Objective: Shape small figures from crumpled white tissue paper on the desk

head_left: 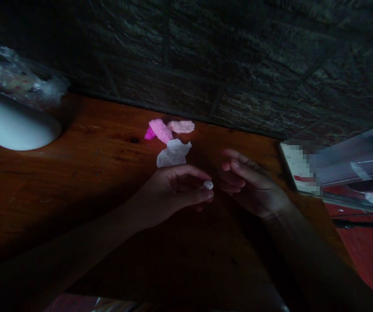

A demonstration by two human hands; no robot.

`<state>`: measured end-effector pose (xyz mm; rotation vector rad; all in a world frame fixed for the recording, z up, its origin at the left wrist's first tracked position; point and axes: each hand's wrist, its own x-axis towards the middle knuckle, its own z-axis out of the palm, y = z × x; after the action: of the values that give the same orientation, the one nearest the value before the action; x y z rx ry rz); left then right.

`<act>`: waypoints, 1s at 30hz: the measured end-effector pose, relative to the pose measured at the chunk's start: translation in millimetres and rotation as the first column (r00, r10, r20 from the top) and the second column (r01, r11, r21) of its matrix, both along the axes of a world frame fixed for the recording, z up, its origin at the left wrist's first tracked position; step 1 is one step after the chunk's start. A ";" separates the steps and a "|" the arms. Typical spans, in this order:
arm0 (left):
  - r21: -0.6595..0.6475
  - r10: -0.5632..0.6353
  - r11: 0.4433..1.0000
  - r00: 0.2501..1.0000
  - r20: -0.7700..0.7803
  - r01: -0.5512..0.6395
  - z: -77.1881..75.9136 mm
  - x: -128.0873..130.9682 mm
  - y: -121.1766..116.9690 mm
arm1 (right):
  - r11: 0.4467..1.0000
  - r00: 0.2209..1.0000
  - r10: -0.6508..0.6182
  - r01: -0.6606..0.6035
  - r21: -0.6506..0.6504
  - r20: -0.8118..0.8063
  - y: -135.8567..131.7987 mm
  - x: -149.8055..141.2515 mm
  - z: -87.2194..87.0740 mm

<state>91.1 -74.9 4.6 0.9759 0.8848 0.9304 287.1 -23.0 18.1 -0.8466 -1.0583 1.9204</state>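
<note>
A small white lump (208,185) is pinched between thumb and index finger of the left hand (170,190), over the table (108,173); the right hand (254,186) is held just beside it, fingers curled, whether anything is gripped cannot be told. A white piece (173,154) and pink pieces (160,130) are seen behind, bunched together. At far left, a clear plastic bag (20,82) is partly hidden by a white container (24,125), pale and reddish contents unclear in the bag, the container's inside not shown.
</note>
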 end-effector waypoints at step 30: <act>-0.050 0.011 0.999 1.000 -0.017 -0.012 3.9 2.4 -0.5 | 0.998 0.998 0.058 -0.058 -0.008 0.009 -1.4 3.7 0.2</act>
<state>93.4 -75.5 8.5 0.9375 0.9251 0.9068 290.8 -24.5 18.4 -0.8379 -1.0922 1.9715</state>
